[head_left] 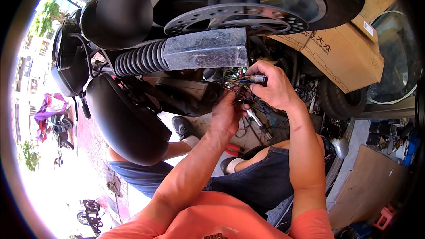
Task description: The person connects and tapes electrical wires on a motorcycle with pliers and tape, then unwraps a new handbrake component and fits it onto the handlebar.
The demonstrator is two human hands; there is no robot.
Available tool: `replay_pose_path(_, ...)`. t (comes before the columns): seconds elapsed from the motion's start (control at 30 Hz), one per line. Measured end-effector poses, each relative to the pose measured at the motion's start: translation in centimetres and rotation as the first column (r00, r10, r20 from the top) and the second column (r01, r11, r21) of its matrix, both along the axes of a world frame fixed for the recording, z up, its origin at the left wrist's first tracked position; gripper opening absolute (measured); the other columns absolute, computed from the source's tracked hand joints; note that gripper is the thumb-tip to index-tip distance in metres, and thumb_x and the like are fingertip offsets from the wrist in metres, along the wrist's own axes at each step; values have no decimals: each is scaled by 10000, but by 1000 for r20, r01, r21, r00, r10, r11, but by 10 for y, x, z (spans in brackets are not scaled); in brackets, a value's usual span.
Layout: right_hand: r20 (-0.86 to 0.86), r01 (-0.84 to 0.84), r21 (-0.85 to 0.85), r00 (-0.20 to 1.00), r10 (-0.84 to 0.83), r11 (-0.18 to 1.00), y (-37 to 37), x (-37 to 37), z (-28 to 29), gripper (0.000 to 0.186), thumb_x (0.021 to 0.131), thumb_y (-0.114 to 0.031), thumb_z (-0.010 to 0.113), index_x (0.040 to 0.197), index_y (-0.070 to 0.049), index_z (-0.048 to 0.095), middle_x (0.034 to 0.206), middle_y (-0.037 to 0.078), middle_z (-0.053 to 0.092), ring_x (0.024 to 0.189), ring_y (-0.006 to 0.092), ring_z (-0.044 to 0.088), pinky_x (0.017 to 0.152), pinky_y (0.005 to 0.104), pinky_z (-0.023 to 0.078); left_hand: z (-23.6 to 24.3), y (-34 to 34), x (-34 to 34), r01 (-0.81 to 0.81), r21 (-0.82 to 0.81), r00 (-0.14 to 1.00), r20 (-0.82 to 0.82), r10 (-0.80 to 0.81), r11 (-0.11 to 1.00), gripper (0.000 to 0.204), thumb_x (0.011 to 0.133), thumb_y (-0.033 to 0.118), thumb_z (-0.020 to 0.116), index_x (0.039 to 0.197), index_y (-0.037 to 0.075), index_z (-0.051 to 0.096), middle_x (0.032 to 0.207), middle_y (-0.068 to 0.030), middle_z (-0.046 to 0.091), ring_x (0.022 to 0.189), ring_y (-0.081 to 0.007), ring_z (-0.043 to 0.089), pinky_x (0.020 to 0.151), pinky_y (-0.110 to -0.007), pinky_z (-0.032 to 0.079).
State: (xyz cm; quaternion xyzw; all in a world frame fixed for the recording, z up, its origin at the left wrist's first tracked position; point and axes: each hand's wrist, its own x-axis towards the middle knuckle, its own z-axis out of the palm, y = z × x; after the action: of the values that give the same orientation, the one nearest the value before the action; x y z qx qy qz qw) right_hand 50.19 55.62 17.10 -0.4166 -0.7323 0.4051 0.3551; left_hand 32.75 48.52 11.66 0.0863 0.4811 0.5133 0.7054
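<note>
We look down over an orange shirt (221, 217) at the bottom edge and dark denim shorts (259, 179) above it. Two bare forearms rise from the lower edge toward the middle of the frame. At the centre, the left hand (225, 114) has its thumb and fingers drawn close on a tangle of thin coloured wires (234, 79). A silver rod (255, 119) with a dark end slants down from its fingertips; we cannot tell whether they grip it. Just to the right and higher, the right hand (275, 87) pinches a small silver plug (260, 79) at the wires' right side, finger and thumb nearly together. Below the hands we find red-handled pliers (233, 149) on the ground, near a dark shoe (183, 128).

Left of centre is a smooth black panel (126, 121). Above the wires we see a dusty grey cover (206, 51) joined to a ribbed rubber sleeve (141, 58). Behind, across the top, stands a wheel with a brake disc (290, 19) full of holes. A cardboard box (343, 55) sits at upper right, over dark tyres (349, 102). Farthest off, along the left edge, a bright street holds parked two-wheelers (90, 214).
</note>
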Motion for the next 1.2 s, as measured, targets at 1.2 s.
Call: replay_pose_path(1.2,74,-61,379,997,36,923,16,-59,10,130,779,-70,666,791,58,652,902,246,663,989,434,643,898,512,520,-9,-17,12,-242,124,970,12,243,962,59,1096,223,642,1114,173,669,1005,48,712,898,-107,662,703,-298,482)
